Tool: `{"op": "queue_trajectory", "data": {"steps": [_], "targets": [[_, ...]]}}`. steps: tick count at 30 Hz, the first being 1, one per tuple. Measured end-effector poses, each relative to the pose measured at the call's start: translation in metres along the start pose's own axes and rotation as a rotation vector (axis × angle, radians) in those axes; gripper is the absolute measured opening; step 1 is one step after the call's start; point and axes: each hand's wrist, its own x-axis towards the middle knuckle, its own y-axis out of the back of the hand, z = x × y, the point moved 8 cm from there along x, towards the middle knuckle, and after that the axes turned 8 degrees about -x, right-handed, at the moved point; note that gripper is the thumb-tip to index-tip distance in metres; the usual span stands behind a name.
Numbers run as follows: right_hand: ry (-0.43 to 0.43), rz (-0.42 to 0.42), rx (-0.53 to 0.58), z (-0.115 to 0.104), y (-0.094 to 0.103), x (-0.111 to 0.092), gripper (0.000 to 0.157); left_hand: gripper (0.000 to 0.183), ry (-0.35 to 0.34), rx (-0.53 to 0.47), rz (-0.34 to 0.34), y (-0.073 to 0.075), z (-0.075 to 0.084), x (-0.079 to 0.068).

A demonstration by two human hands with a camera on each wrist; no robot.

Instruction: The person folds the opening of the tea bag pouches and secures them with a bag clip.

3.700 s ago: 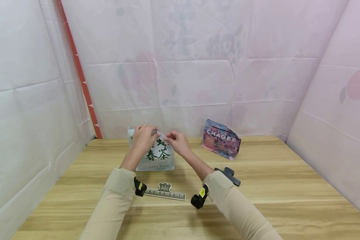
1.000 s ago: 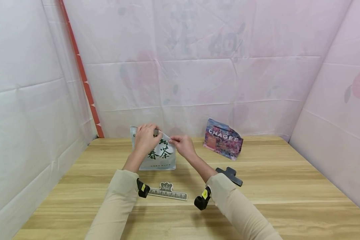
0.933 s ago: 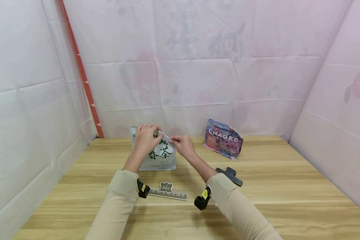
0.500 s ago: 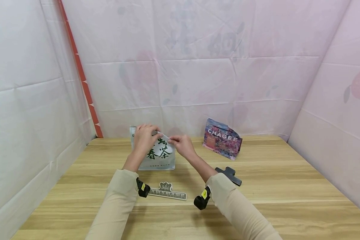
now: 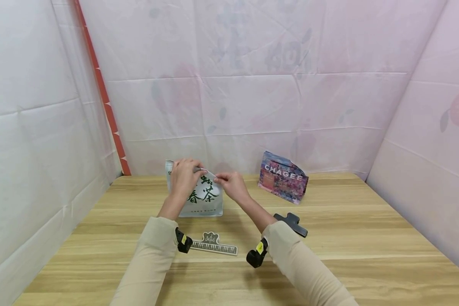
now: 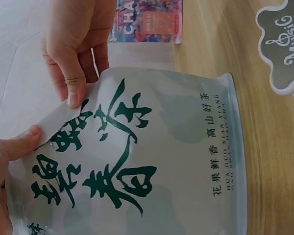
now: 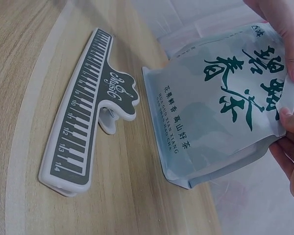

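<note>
A pale tea bag (image 5: 204, 206) with large dark-green characters stands upright on the table, left of centre. My left hand (image 5: 182, 177) grips its top edge, thumb on the front. At the bag's upper right, my right hand (image 5: 232, 186) pinches the top edge between thumb and fingers. A strip of the top edge (image 6: 59, 121) is folded down over the front in the left wrist view, with both thumbs on it. Part of the upper lettering is hidden by the fold and my left hand.
Nearer on the wooden table (image 5: 111, 246) lies a piano-keyboard clip (image 7: 83, 112) marked "Music". A dark clip (image 5: 292, 223) lies by my right forearm. A colourful CHAGEE bag (image 5: 283, 178) stands at the back right. White cloth (image 5: 245, 106) hangs behind the table.
Since the oldest frame, my right hand has moved slightly right and down along the bag's top edge. My left hand has kept its grip. In the last second little has moved.
</note>
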Motion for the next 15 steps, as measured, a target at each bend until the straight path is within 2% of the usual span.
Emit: {"op": "queue_trajectory", "data": {"steps": [6,15], "targets": [[0.0,0.005,0.003,0.0002,0.0007,-0.0005,0.013,0.016,0.011,0.031,-0.027,-0.0006,0.0008,0.0014],[-0.008,-0.01,-0.001,0.0017,-0.0006,0.0002,0.015,0.028,0.059,0.13,-0.159,-0.0024,-0.0031,0.0035]]}}
